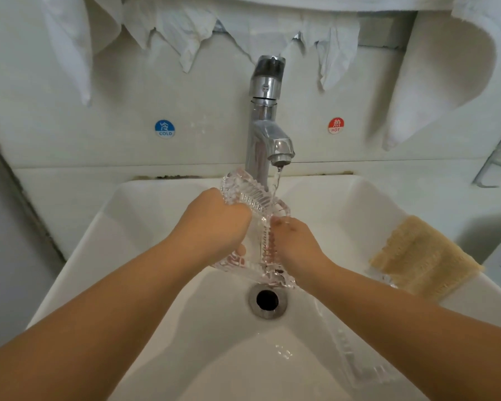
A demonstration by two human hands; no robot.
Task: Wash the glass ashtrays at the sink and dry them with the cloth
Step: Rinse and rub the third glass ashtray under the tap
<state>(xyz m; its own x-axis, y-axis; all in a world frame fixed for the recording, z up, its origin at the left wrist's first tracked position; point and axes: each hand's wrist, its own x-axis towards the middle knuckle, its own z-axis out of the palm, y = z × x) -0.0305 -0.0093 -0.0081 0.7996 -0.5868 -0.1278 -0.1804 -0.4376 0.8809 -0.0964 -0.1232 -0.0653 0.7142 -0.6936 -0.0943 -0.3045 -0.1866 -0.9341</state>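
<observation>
A ribbed clear glass ashtray is held on edge over the white sink, under a thin stream of water from the chrome tap. My left hand grips its left side with fingers curled round the rim. My right hand holds its right edge, fingertips against the glass. A second glass ashtray lies in the basin at the lower right, partly under my right forearm. A yellow cloth lies on the sink's right rim.
The drain is open just below the held ashtray. White towels and crumpled white cloths hang above the tap. Cold and hot stickers mark the wall. A metal rack stands at the right.
</observation>
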